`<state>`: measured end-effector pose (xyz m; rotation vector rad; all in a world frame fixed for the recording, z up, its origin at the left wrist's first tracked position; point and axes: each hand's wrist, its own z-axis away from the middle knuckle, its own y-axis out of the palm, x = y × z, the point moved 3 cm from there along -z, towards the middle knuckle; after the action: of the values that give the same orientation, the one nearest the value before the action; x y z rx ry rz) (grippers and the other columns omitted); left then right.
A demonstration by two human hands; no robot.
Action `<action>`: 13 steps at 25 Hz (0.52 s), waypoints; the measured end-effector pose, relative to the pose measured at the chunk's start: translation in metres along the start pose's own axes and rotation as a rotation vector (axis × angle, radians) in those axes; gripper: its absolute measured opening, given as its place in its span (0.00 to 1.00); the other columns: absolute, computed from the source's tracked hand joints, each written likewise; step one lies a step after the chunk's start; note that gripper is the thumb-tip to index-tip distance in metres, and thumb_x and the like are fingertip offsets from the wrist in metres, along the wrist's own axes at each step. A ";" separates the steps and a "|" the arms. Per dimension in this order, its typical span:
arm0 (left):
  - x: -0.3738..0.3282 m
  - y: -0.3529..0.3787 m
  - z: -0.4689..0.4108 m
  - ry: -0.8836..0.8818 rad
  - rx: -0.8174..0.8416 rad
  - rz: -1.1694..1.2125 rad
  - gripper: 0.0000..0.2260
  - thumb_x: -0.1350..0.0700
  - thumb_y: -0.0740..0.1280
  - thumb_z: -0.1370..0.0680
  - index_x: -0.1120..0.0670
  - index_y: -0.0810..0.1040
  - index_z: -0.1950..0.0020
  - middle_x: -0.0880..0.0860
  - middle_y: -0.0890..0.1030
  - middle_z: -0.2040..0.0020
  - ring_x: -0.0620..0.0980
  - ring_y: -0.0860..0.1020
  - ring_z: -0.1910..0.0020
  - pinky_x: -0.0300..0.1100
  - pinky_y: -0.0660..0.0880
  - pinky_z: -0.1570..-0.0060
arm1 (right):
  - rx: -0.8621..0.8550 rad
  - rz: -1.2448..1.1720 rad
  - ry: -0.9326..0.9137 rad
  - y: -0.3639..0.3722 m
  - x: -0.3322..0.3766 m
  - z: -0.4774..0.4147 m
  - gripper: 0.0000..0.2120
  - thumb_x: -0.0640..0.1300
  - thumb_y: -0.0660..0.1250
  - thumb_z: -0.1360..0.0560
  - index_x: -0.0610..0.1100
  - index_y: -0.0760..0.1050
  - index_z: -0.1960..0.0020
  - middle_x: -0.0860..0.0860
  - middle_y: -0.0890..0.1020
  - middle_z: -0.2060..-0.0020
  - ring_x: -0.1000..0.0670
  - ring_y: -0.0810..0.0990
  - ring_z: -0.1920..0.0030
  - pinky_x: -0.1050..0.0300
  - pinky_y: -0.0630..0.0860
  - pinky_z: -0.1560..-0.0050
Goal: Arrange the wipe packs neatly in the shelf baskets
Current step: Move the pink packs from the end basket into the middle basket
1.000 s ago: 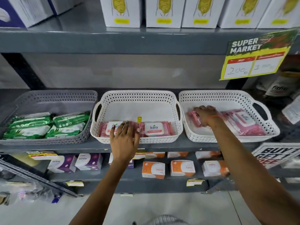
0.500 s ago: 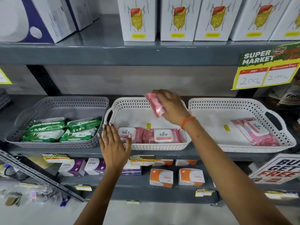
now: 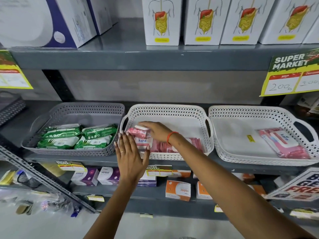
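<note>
Pink wipe pack (image 3: 139,132) pinched by right hand (image 3: 158,131) fingers; left hand (image 3: 131,155) fingers spread.

Pink pack (image 3: 139,133) sits tilted under the right hand (image 3: 156,131) in the middle basket (image 3: 168,110), more pink packs (image 3: 196,144) flat just below that wrist.

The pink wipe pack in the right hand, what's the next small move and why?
Probably lower it flat onto the pink packs and let go: the right hand holds the pink wipe pack tilted over the middle white basket, with the left hand at the front rim.
</note>
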<state>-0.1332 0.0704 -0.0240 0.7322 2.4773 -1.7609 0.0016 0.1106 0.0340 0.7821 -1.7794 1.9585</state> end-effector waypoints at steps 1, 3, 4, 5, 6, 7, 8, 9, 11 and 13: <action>-0.007 0.000 0.000 0.040 -0.001 -0.010 0.37 0.37 0.47 0.23 0.63 0.51 0.25 0.64 0.52 0.24 0.60 0.50 0.25 0.49 0.37 0.27 | -0.087 -0.053 0.016 -0.007 -0.003 0.006 0.23 0.28 0.57 0.24 0.40 0.68 0.31 0.41 0.74 0.33 0.42 0.73 0.34 0.48 0.71 0.31; -0.030 0.002 0.000 0.133 0.009 -0.002 0.34 0.40 0.48 0.23 0.62 0.56 0.26 0.63 0.56 0.25 0.59 0.53 0.25 0.52 0.42 0.27 | -0.313 -0.081 0.030 -0.025 -0.015 0.021 0.17 0.30 0.57 0.24 0.39 0.76 0.40 0.42 0.81 0.41 0.43 0.79 0.41 0.46 0.76 0.36; -0.045 0.004 0.001 0.179 0.019 0.020 0.32 0.41 0.49 0.23 0.62 0.58 0.26 0.62 0.59 0.25 0.58 0.55 0.25 0.53 0.44 0.28 | -0.430 -0.103 0.038 -0.035 -0.024 0.031 0.14 0.31 0.58 0.25 0.39 0.79 0.45 0.42 0.85 0.46 0.43 0.82 0.46 0.46 0.78 0.40; -0.061 0.006 0.000 0.228 0.027 0.050 0.30 0.42 0.50 0.22 0.61 0.60 0.27 0.61 0.61 0.26 0.58 0.57 0.26 0.53 0.46 0.28 | -0.553 -0.135 0.050 -0.045 -0.036 0.043 0.13 0.32 0.60 0.26 0.39 0.80 0.49 0.43 0.86 0.51 0.44 0.84 0.50 0.46 0.80 0.44; -0.075 0.007 -0.001 0.275 0.032 0.079 0.29 0.44 0.51 0.22 0.61 0.62 0.28 0.61 0.64 0.27 0.58 0.60 0.27 0.53 0.48 0.27 | -0.695 -0.139 0.061 -0.058 -0.049 0.055 0.11 0.32 0.61 0.27 0.39 0.81 0.52 0.42 0.87 0.55 0.43 0.84 0.53 0.47 0.81 0.47; -0.091 0.010 -0.003 0.324 0.041 0.107 0.28 0.44 0.51 0.22 0.61 0.65 0.29 0.61 0.66 0.28 0.58 0.63 0.28 0.53 0.51 0.28 | -0.854 -0.091 0.089 -0.072 -0.068 0.073 0.10 0.33 0.61 0.28 0.39 0.81 0.54 0.42 0.86 0.57 0.42 0.83 0.55 0.49 0.80 0.49; -0.104 0.014 -0.004 0.364 0.059 0.124 0.27 0.45 0.52 0.22 0.61 0.67 0.30 0.61 0.69 0.30 0.58 0.66 0.30 0.53 0.54 0.29 | -1.003 -0.010 0.140 -0.087 -0.088 0.093 0.10 0.33 0.62 0.29 0.39 0.81 0.55 0.41 0.85 0.57 0.40 0.82 0.55 0.50 0.79 0.51; -0.113 0.018 -0.005 0.394 0.083 0.124 0.26 0.45 0.52 0.22 0.61 0.69 0.32 0.61 0.72 0.32 0.59 0.69 0.32 0.54 0.57 0.31 | -1.112 0.073 0.219 -0.101 -0.111 0.111 0.10 0.32 0.62 0.31 0.39 0.80 0.53 0.39 0.83 0.55 0.38 0.80 0.53 0.50 0.76 0.49; -0.126 0.025 -0.002 0.428 0.132 0.088 0.26 0.45 0.51 0.23 0.60 0.73 0.35 0.60 0.76 0.35 0.59 0.73 0.35 0.56 0.63 0.33 | -1.116 0.218 0.524 -0.129 -0.167 0.149 0.16 0.33 0.63 0.31 0.36 0.76 0.43 0.34 0.77 0.45 0.34 0.74 0.42 0.47 0.71 0.39; -0.129 0.028 0.000 0.424 0.153 0.042 0.26 0.43 0.49 0.23 0.58 0.77 0.38 0.60 0.78 0.38 0.59 0.75 0.37 0.57 0.66 0.35 | -0.841 0.317 0.947 -0.147 -0.221 0.185 0.26 0.40 0.64 0.27 0.36 0.63 0.31 0.33 0.66 0.32 0.34 0.62 0.30 0.43 0.62 0.28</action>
<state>-0.0080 0.0311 -0.0136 1.2806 2.5572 -1.9701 0.2908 -0.0341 0.0174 -0.6314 -1.8234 1.1352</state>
